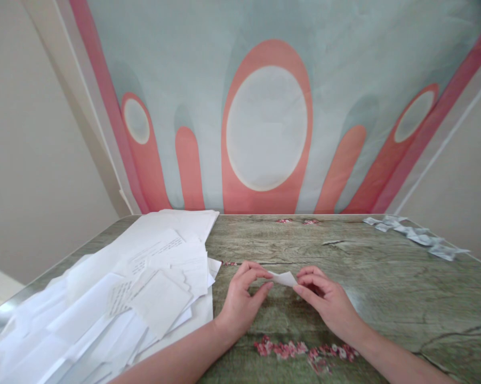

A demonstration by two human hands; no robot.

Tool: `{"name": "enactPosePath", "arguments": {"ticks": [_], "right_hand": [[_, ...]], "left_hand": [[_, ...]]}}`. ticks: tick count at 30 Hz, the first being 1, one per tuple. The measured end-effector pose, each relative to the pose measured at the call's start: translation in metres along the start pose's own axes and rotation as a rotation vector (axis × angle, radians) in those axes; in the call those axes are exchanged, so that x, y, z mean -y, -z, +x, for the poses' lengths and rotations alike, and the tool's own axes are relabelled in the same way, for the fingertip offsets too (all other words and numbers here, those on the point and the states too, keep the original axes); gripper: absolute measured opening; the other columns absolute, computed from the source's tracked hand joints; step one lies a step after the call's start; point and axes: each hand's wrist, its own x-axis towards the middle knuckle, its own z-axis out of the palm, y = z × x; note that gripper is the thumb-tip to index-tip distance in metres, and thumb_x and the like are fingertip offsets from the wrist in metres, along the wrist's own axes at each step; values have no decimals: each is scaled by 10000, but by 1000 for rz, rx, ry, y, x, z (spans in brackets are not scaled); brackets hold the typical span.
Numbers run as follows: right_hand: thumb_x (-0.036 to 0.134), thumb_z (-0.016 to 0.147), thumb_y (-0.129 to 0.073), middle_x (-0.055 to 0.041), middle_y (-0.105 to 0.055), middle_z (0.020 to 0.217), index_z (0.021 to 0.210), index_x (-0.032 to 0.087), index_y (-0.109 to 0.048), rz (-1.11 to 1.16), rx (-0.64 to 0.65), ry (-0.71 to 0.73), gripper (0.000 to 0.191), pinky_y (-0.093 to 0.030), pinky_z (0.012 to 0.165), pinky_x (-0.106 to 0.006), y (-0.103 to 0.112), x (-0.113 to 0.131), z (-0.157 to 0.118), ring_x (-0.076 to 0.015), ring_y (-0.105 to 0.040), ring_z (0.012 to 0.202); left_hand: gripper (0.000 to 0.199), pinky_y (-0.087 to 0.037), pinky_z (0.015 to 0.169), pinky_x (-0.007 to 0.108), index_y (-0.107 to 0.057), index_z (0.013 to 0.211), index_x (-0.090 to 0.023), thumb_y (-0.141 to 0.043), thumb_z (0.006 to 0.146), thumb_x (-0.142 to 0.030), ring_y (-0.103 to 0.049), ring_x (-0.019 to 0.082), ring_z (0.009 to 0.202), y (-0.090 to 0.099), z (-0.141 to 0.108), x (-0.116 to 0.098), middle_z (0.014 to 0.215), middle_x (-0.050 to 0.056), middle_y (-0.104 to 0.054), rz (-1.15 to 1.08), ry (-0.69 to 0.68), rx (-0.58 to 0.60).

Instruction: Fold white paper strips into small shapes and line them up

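A small white piece of paper [283, 278], folded to a narrow shape, is held just above the wooden-patterned table between my two hands. My left hand [246, 298] pinches its left end, fingers on top and thumb underneath. At the right end, my right hand [328, 298] has its thumb and curled fingers closed on the corner. Left of my left hand lies a loose pile of white paper sheets and scraps [160, 301], some with printed text.
Several small folded paper pieces [414, 234] lie along the table's far right edge. Pink blossoms are printed on the table [384, 298]. Behind its far edge hangs a backdrop [264, 202] with coral and pale blue shapes.
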Motion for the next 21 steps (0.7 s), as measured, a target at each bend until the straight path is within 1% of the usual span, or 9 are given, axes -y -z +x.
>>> {"name": "enactPosePath", "arguments": {"ticks": [4,10,16,21], "right_hand": [[382,820,-564,-36,-526,925,749,207,-632,2,12,-5,201,-406,719,-281,0,1,-1,-181,-538,839],[377,819,-567,-34,-524,923,746,208,-636,-3,25,-5,197,-401,739,-283,1,1,0,-182,-533,848],[377,817,-572,-33,-526,922,746,210,-640,-6,17,1,194,-401,745,-281,0,-1,-1,-180,-538,847],[392,810,-572,-35,-542,901,730,208,-650,-20,12,4,216,-418,696,-275,0,1,-1,-177,-546,800]], "left_hand": [[149,-426,808,279,-658,870,-190,-612,765,-94,-549,152,866,0,1,1,883,32,-562,13,15,-19],[165,-447,728,254,-683,857,-194,-614,753,-85,-570,153,834,0,2,-2,875,38,-610,-9,54,-32],[163,-469,744,244,-715,842,-212,-607,768,-115,-597,150,830,-1,2,-1,890,39,-645,-65,107,-30],[157,-481,745,251,-724,843,-223,-613,766,-143,-599,163,855,-3,1,4,913,44,-639,-90,153,-35]]}}
